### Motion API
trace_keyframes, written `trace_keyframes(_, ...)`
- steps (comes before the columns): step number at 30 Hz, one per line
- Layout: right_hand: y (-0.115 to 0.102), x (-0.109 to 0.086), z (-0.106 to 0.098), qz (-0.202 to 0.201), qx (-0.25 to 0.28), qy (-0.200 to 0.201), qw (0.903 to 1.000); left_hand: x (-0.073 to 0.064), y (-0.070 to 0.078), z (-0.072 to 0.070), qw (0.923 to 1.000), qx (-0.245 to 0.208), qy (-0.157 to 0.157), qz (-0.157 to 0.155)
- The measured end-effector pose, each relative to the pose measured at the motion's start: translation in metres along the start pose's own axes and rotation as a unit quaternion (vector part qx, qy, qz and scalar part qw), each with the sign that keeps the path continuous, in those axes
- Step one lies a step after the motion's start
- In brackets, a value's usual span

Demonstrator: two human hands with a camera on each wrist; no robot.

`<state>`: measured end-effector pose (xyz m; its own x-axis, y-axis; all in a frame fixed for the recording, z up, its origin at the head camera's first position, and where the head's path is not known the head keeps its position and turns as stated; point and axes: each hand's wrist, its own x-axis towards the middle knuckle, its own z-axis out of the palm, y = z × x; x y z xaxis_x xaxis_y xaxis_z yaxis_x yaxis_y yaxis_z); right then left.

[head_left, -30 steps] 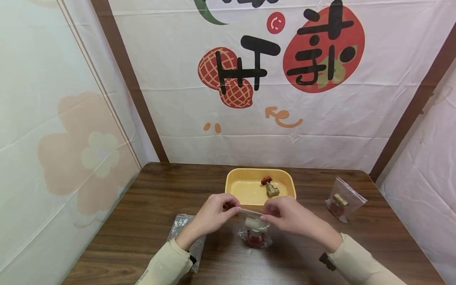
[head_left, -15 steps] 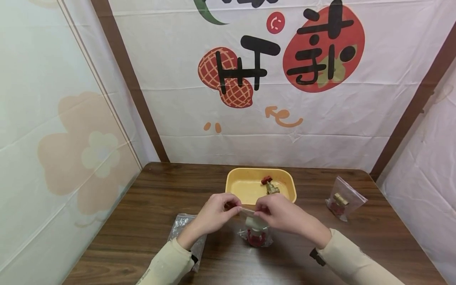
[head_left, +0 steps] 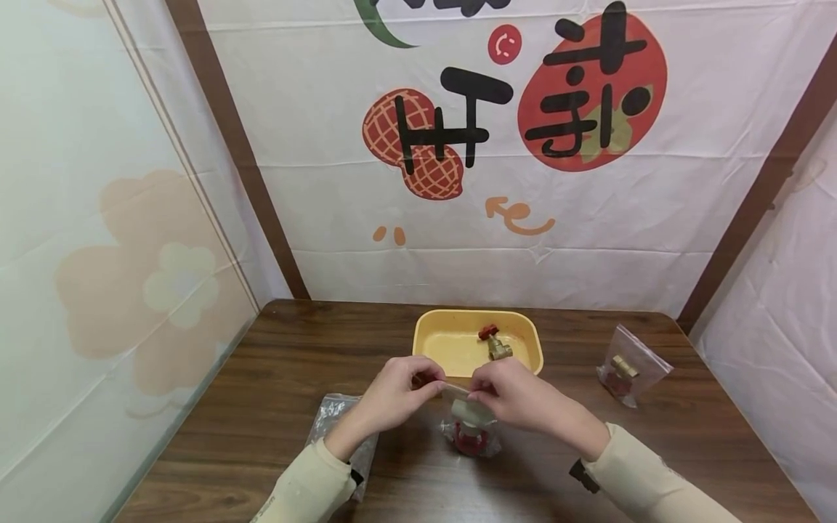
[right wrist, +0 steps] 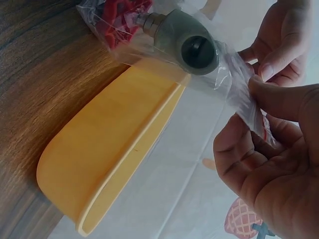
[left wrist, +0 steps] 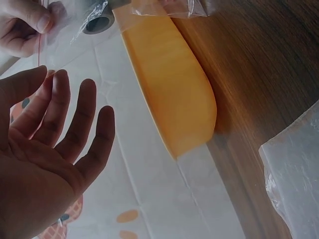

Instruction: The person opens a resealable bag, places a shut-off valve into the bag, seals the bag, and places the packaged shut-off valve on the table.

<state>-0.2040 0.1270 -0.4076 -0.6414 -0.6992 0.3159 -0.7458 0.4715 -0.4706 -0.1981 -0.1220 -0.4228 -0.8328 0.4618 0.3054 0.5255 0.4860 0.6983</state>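
A clear zip-lock bag (right wrist: 232, 92) with a red line along its top stands in front of the yellow tray. Inside it is a grey-green valve (right wrist: 177, 37) with a red handwheel (right wrist: 119, 20), wheel end down. My left hand (head_left: 399, 396) pinches one top corner of the bag between thumb and fingertip; its other fingers are spread in the left wrist view. Close beside it, my right hand (head_left: 519, 396) pinches the bag's top edge between thumb and curled fingers. Part of that edge is hidden by the fingers.
Behind the hands sits the yellow tray (head_left: 445, 356), holding a brass valve (head_left: 498, 349) with a red handwheel. At the right lies another bagged brass valve (head_left: 624, 367). Flat clear bags (head_left: 362, 454) lie under my left forearm. A printed cloth (head_left: 340, 269) hangs behind the table.
My right hand has slid left along the bag's top edge, closer to my left hand. The left hand has barely moved.
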Motion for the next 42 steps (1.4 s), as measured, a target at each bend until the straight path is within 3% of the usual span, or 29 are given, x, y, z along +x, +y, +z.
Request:
trace_keyframes(7, 0.001, -0.004, -0.001, -0.001, -0.007, 0.011, 0.9999, -0.001, 0.0, 0.0, 1.0, 0.001, 0.003, -0.005)
trace_keyframes(15, 0.003, -0.012, -0.009, 0.028, 0.012, 0.018, 0.9994, -0.001, 0.003, -0.001, 0.9999, 0.002, 0.0, -0.012)
trace_keyframes(27, 0.012, -0.03, -0.017, 0.055, -0.002, 0.072, 0.9959, -0.001, 0.002, 0.003, 0.9999, 0.01, -0.004, -0.004)
trace_keyframes(34, 0.017, -0.042, -0.029, 0.089, 0.005, 0.084, 0.9925, -0.001, 0.003, 0.002, 0.9999, 0.01, -0.002, 0.002)
trace_keyframes(42, 0.025, -0.047, -0.041, 0.105, -0.026, 0.074, 0.9913, 0.0, 0.003, 0.003, 0.9999, 0.011, 0.01, 0.006)
